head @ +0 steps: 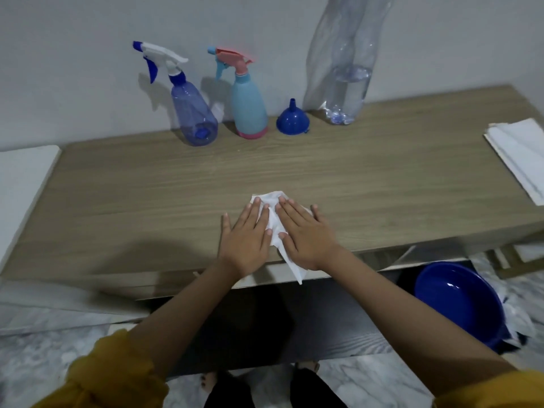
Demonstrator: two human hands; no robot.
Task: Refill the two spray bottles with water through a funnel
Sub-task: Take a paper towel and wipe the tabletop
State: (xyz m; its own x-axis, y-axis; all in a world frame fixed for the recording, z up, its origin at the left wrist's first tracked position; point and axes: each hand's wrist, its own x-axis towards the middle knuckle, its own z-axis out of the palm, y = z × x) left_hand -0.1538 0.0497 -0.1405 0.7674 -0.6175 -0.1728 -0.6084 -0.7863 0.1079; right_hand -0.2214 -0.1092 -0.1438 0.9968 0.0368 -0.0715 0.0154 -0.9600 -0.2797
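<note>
Two spray bottles stand by the wall at the back of the wooden table (147, 184): a clear blue spray bottle (191, 113) with a white and blue trigger, and a light blue spray bottle (248, 110) with a pink trigger. A blue funnel (292, 119) sits upside down to their right. A tall clear water bottle (348, 83), partly filled, stands further right. My left hand (245, 240) and my right hand (306, 234) lie flat, fingers spread, pressing a white tissue (275, 225) onto the table near its front edge.
A stack of white tissues (521, 154) lies at the table's right edge. A blue basin (459, 301) sits on the marble floor below right. A white surface (20, 184) adjoins the table on the left.
</note>
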